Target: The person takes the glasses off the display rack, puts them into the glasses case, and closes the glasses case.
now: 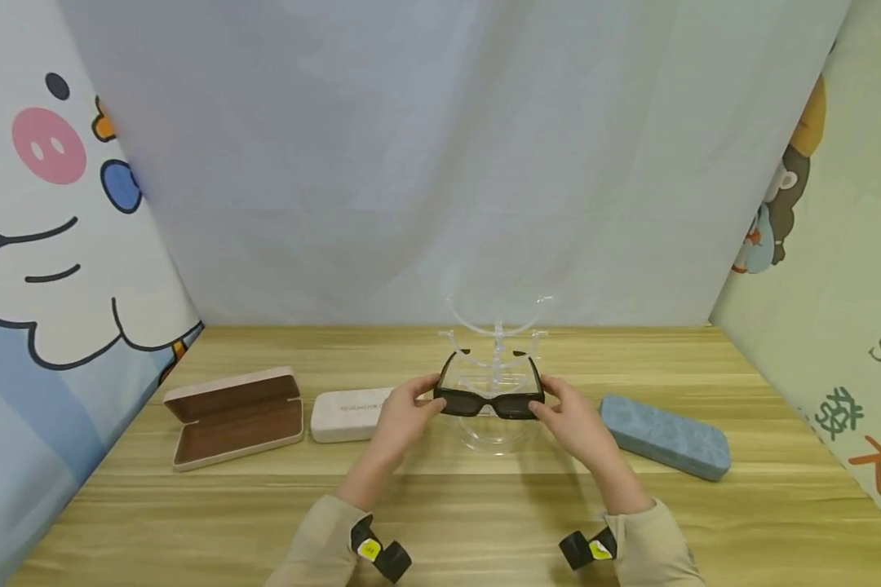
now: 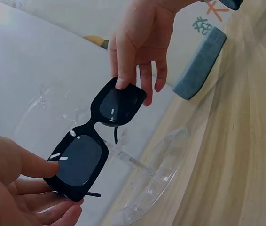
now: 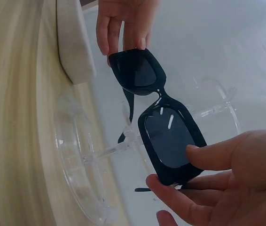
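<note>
Black sunglasses (image 1: 489, 405) with dark lenses are held level between both hands, temples unfolded and pointing away from me. My left hand (image 1: 405, 417) pinches the left end of the frame, its thumb on the front by the lens. At the other end my right hand (image 1: 574, 417) pinches the frame the same way. Just behind and around the sunglasses stands a clear plastic display stand (image 1: 498, 350) with curved arms and a round base. In the left wrist view the sunglasses (image 2: 81, 157) are in front of the stand; whether they touch it I cannot tell.
An open glasses case (image 1: 238, 428) with brown lining lies at the left. Beside it a white closed case (image 1: 345, 414) is partly hidden by my left hand. To the right lies a blue closed case (image 1: 664, 436). A pale curtain (image 1: 440, 163) hangs behind the wooden table (image 1: 477, 522).
</note>
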Motion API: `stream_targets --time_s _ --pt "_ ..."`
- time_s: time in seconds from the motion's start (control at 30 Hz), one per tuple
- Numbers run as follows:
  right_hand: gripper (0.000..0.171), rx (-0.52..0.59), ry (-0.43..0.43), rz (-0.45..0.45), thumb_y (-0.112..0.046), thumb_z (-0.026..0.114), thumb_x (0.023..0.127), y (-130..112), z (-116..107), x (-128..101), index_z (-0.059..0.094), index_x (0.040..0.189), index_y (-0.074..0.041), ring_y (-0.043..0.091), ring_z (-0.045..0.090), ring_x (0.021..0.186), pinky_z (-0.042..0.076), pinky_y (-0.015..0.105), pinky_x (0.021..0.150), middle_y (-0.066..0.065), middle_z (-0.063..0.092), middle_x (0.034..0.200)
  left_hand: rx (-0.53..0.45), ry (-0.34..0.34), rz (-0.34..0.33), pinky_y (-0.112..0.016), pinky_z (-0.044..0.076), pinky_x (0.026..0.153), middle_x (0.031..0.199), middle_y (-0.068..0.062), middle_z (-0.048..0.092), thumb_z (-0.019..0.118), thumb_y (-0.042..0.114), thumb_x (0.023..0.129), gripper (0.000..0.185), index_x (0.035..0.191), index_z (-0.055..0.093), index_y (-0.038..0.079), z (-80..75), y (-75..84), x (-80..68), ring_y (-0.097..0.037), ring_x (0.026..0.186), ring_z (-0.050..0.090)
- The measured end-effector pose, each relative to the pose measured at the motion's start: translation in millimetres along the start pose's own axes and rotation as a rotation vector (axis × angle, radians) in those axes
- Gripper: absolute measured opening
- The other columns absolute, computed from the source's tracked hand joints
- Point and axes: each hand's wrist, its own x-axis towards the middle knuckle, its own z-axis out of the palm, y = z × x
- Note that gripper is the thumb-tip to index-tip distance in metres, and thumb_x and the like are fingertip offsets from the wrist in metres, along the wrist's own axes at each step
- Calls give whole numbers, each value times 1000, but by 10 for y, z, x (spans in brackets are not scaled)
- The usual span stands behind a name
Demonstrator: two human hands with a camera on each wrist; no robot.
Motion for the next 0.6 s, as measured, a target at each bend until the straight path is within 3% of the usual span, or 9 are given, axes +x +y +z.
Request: stream_targets --time_s 0.17,0.33,0.6 --pt "54 49 -37 6 -22 51 93 -37 -72 -19 33 137 4 30 59 99 49 45 83 25 40 136 12 10 -18 -32 47 77 124 -12 56 58 11 88 37 124 56 8 -52 36 10 -24 100 57" --pt "58 93 -53 15 -28 52 93 -99 -165 -84 33 138 3 36 53 110 46 47 88 26 40 136 -13 10 -13 -31 47 76 115 -10 61 59 13 87 33 120 60 10 -120 81 -1 -21 96 58" --pt "62 153 -44 -12 -39 51 91 -196 -311 -177 37 136 2 27 58 102 43 47 93 22 51 127 -58 18 36 -40 44 92 115 -8 61 59 21 88 35 120 59 8 -248 271 -87 -23 106 55"
